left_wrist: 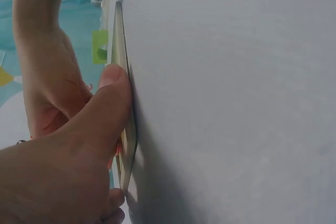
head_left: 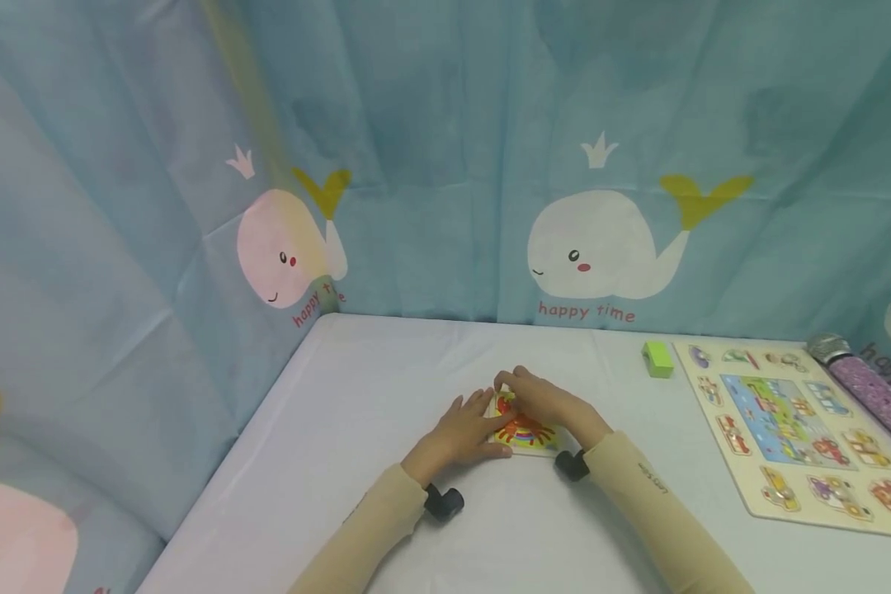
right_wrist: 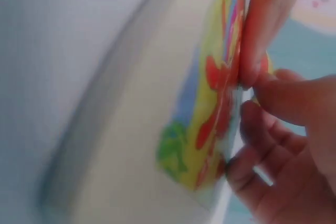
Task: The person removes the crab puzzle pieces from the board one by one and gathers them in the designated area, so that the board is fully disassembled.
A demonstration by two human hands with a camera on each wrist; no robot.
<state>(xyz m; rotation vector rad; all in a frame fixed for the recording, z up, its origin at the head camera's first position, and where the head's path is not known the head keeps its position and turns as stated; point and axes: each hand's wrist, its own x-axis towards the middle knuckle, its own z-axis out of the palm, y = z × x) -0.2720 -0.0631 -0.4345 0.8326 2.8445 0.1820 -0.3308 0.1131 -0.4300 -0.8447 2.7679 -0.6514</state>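
A small flat puzzle board with a bright red crab picture lies on the white table. My left hand rests at its left side with fingers spread, one finger reaching over the picture. In the left wrist view its thumb lies along the board's near edge. Above the board, my right hand has thumb and fingers bent together over the crab. A bit of red and yellow puzzle piece shows by those fingertips; most of it is hidden. The right wrist view is blurred.
A green block stands to the right at the back. Beside it lies a large peg puzzle board with vehicle pieces. A glittery pink microphone lies at the right edge. Blue whale-print cloth hangs behind the table.
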